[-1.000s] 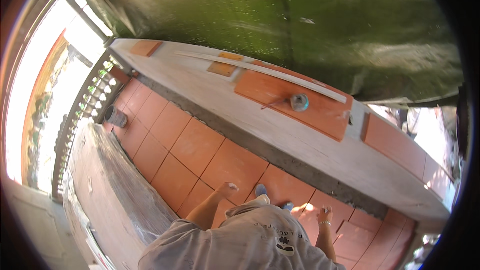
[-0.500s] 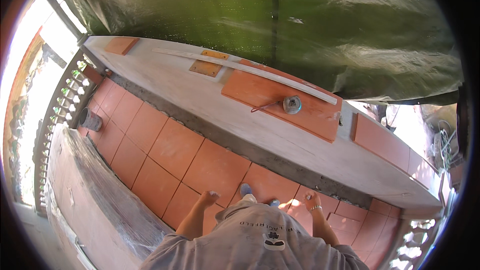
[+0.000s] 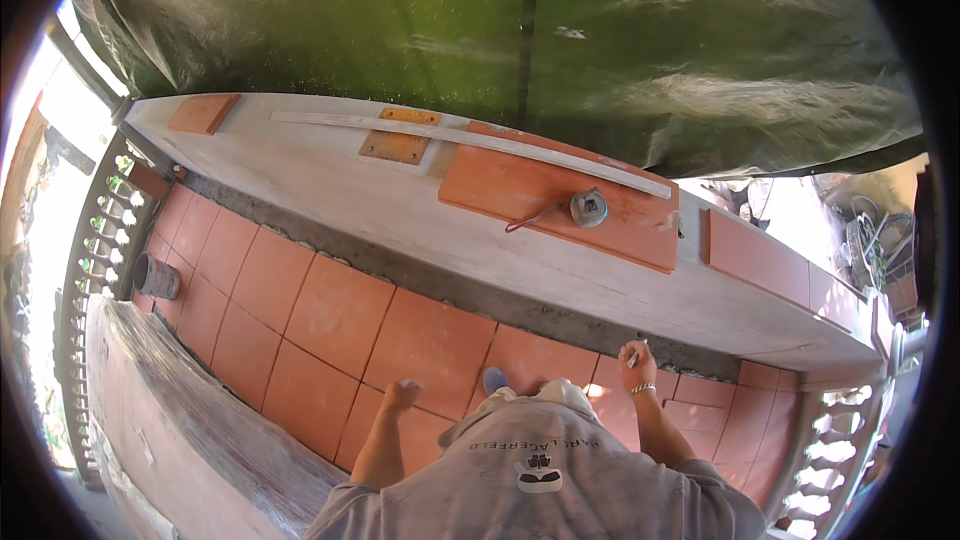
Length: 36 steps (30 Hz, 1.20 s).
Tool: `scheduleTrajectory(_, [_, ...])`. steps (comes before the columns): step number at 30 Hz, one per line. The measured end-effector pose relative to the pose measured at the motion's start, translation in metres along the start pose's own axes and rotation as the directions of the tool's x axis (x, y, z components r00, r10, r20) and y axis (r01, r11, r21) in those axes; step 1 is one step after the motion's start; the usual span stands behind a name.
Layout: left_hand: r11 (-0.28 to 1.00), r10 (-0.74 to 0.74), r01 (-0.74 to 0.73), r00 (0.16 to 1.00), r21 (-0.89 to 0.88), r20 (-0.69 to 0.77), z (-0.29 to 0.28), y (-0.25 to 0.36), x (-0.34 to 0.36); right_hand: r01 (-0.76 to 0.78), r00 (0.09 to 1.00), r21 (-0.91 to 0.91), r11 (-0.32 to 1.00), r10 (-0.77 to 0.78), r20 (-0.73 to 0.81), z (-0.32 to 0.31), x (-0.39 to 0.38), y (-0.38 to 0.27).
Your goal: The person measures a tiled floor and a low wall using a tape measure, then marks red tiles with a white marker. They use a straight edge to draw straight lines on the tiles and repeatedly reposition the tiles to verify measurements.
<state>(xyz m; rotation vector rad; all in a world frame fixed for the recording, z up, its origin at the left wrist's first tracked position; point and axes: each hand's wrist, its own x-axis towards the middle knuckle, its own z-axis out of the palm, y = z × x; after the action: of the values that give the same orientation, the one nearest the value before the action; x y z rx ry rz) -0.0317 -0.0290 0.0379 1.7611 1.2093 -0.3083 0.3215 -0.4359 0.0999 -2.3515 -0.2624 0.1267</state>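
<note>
Grey printed shirt (image 3: 575, 448), blue shoe (image 3: 494, 380), pale bracelet (image 3: 642, 388), perhaps metal.

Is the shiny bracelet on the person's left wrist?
No, the bracelet circles the wrist of the right hand, while the wrist of the left hand looks bare.

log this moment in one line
left hand: above floor tiles; right hand: apparently holding small pale object; low wall: long pale strip, orange tile

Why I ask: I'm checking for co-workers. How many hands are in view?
2: the left hand, on the left beyond the grey shirt, over the terracotta floor tiles; the right hand, on the right beyond it. Others could be hidden behind the green tarpaulin.
</note>
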Motion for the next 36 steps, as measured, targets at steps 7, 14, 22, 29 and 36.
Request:
scheduleTrajectory(7, [0.977,-0.091,0.079,0.994,-0.198,-0.054,-0.043,0.018,-0.009,0.483,0.875,0.090,0.871,-0.476,-0.088,-0.018,0.089,-0.195])
scheduleTrajectory(14, [0.921,-0.087,0.010,0.980,-0.390,-0.180,-0.051,0.025,-0.042,0.517,0.856,-0.293,0.804,-0.492,0.158,0.028,0.239,-0.326])
scheduleTrajectory(22, [0.881,-0.076,-0.011,0.984,-0.472,-0.163,-0.096,0.069,-0.006,0.520,0.841,-0.502,0.691,-0.312,0.442,0.086,0.293,-0.345])
scheduleTrajectory(29, [0.930,0.349,-0.342,0.936,-0.135,0.032,-0.176,0.151,0.100,0.473,0.858,-0.474,0.742,-0.268,0.438,0.082,0.303,-0.329])
scheduleTrajectory(36, [0.858,0.472,-0.406,0.865,-0.315,0.170,-0.200,0.241,0.149,0.466,0.878,-0.471,0.749,-0.459,0.140,-0.006,0.272,-0.278])
